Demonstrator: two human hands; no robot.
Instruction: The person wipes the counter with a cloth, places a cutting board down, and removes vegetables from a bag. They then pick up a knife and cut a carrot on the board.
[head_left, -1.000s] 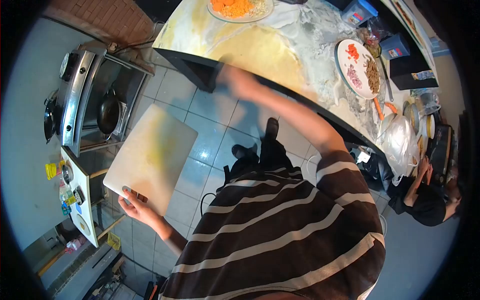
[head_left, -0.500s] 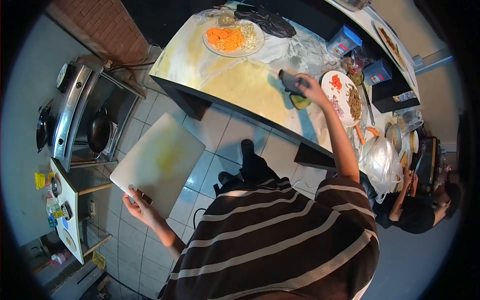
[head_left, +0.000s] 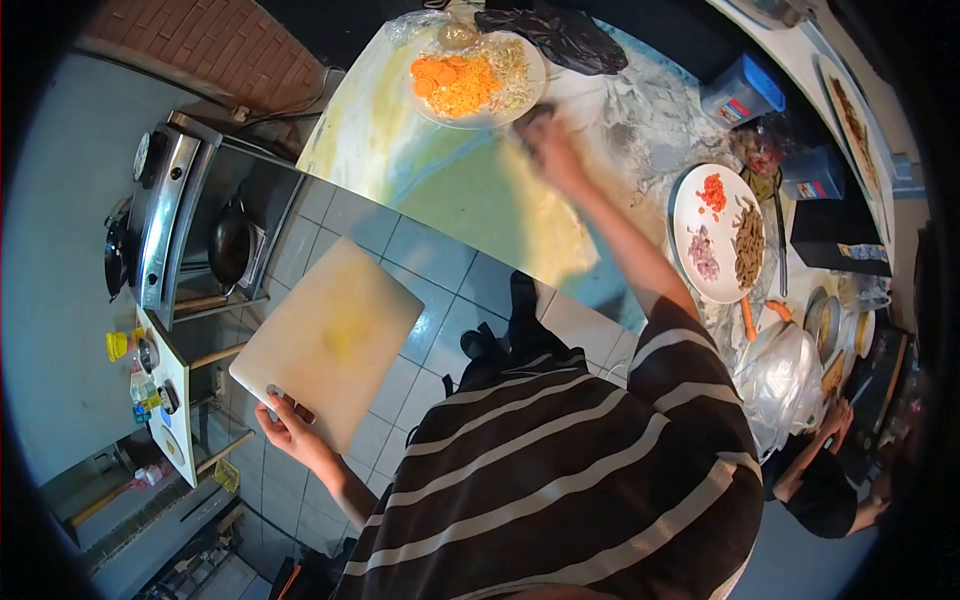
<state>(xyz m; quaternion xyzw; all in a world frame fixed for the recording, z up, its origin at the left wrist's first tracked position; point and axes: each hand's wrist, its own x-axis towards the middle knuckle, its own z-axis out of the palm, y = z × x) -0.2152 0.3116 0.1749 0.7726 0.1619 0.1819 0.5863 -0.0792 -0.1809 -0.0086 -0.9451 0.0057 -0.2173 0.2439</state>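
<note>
My left hand (head_left: 288,428) is closed on a white cutting board (head_left: 330,340), with fingers through the slot at its near edge. The board hangs over the tiled floor and has a yellow stain in its middle. On the marbled table (head_left: 470,190) my right hand (head_left: 557,152) is pressed down around a dark grey cloth (head_left: 538,118), blurred by motion. Just left of the cloth stands a plate (head_left: 440,118) with sliced and shredded carrot and pale shreds. An oval plate (head_left: 718,280) farther right carries chopped red pieces, chopped onion and brown strips.
A black plastic bag (head_left: 560,40) lies at the table's back. Blue-lidded containers (head_left: 745,92) and a clear plastic bag (head_left: 785,375) are on the right. A stove with a wok (head_left: 232,250) is on the left. Another person (head_left: 820,490) works at far right.
My right hand has slid the cloth leftward across the table, toward the carrot plate. My left hand still holds the cutting board. The whole view has shifted slightly.
</note>
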